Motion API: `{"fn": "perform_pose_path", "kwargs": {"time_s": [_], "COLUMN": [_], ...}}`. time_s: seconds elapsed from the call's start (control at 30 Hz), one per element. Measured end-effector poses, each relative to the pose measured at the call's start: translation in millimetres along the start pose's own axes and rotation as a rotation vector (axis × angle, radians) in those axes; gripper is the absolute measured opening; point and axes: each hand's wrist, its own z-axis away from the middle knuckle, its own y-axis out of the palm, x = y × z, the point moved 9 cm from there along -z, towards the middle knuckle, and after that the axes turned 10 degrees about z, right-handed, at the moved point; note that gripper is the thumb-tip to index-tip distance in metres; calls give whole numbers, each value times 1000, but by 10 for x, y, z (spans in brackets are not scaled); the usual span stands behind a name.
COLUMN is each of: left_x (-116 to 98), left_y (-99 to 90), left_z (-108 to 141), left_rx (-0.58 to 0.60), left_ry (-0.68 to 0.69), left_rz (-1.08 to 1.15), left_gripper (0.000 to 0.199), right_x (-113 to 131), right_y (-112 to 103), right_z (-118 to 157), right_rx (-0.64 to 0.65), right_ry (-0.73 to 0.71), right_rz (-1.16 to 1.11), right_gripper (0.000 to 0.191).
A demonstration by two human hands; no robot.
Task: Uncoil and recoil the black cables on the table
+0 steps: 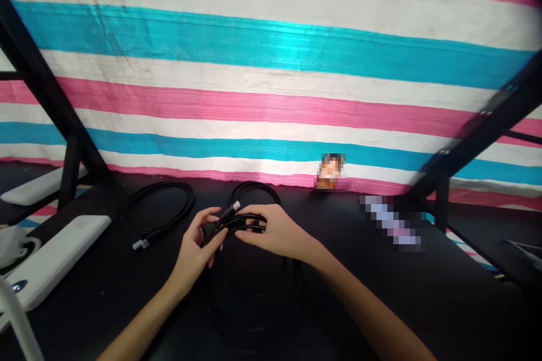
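Both hands are on a coiled black cable point(241, 224) above the black table. My left hand point(195, 242) is closed on the left part of the coil, close to a connector with a pale tip point(234, 206). Fingers and thumb of my right hand point(269, 231) pinch the bundled loops from the right. Lower loops of dark cable hang or lie beneath the hands, hard to make out against the black surface. Behind my right hand a black cable loop point(256, 185) rests on the table. To the left lies another coiled black cable point(158, 208) with light-coloured plugs point(141, 243).
A long white power strip point(63, 259) lies on the left, with a white plug point(12, 243) beside it. Black frame bars point(55, 90) rise on both sides. Striped sheeting point(271, 107) hangs behind the black table point(359, 299). Two blurred items are at the right rear.
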Motion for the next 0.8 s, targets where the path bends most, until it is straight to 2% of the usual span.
{"fn": "perform_pose_path", "kwargs": {"time_s": [0.17,0.33,0.4,0.57,0.67,0.8], "left_x": [131,100,65,-80,-150,-234], "left_y": [181,240,215,33,-8,-72], "left_z": [4,9,18,54,90,108], "left_rx": [167,225,194,8,-13,-52], "left_ry": [-181,-169,-127,50,89,98], "left_rz": [114,130,111,-29,-68,-61], "left_gripper": [65,70,72,67,64,58], "right_x": [-37,-48,-48,-54,-54,-82], "right_y": [-234,-400,-406,-392,-412,-542], "right_z": [-6,-9,-14,-31,-31,-8], "right_rx": [-67,-117,-119,-123,-130,-206], "right_ry": [14,25,38,67,61,76], "right_rz": [40,-40,-46,-75,-97,-106], "right_gripper": [22,23,23,23,24,25]}}
